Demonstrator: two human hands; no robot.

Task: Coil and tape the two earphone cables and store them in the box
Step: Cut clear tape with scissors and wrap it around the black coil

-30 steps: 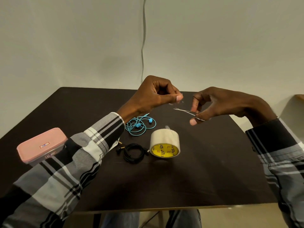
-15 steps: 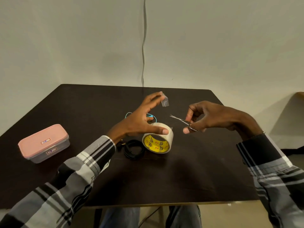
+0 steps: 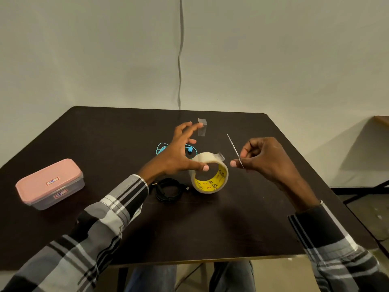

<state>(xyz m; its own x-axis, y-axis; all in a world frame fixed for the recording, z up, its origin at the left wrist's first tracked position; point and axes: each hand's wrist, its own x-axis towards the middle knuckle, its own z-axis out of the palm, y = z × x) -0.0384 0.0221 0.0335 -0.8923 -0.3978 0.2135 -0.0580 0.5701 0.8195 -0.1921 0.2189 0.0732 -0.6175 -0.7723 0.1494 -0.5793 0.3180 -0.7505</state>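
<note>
Cut tape strip ready for transfer to a coil. We held a short clear tape strip (image 3: 202, 127) stuck to a fingertip of our left hand (image 3: 181, 153), whose fingers were spread wide, the thumb touching the top of the tape roll (image 3: 210, 173) that stood on edge just below it. Our right hand (image 3: 265, 159) was clenched around the handles of the scissors (image 3: 234, 149), blades closed and pointing up and away, just to the right of the roll. The blue earphone cable (image 3: 162, 147) lay coiled under and beyond the left hand; the black earphone cable (image 3: 168, 190) lay coiled just beside the left wrist, near the roll. The pink-lidded box (image 3: 49, 183), closed, sat well to the left of the left forearm on the bench (image 3: 242, 224). To do this step well, we judged that the strip should stay clear of the other fingers so that it would not fold on itself, that the scissors should be set down to free the right hand, and that one coil should be pinched flat before the strip was wrapped across its strands. Compared with half a second earlier, the left hand had changed little, while the scissors had swung from pointing leftward to nearly upright.
</note>
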